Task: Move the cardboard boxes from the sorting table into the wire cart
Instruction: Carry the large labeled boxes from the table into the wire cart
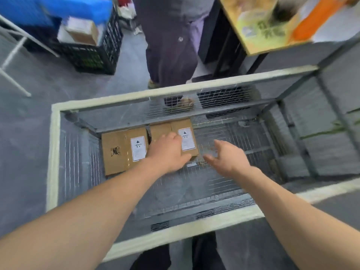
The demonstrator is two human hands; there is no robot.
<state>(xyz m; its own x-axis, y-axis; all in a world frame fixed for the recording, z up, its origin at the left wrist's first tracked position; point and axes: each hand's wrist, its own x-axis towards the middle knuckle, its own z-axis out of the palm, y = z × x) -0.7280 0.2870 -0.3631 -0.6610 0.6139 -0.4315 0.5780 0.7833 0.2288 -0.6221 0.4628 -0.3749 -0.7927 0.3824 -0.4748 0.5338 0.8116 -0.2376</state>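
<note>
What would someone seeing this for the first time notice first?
Two bare arms reach down into the wire cart, the left hand resting on the right-hand box, which sits beside the left-hand box in the far left corner, both bearing white HEAVY labels. The right hand hangs open over bare mesh. Beyond the cart stands a person in dark trousers.

Warehouse or parcel-sorting stockroom. Cues: grey wire-mesh cart (55, 152) with pale padded rim, standing on bare grey floor (25, 123); brown cardboard boxes (116, 151) inside it, each with a white "HEAVY" shipping label (138, 148); black plastic lattice crate (93, 55) holding a small taped parcel (83, 32); yellow-and-orange printed carton (272, 22) on a black stand; second person standing just past the cart
</note>
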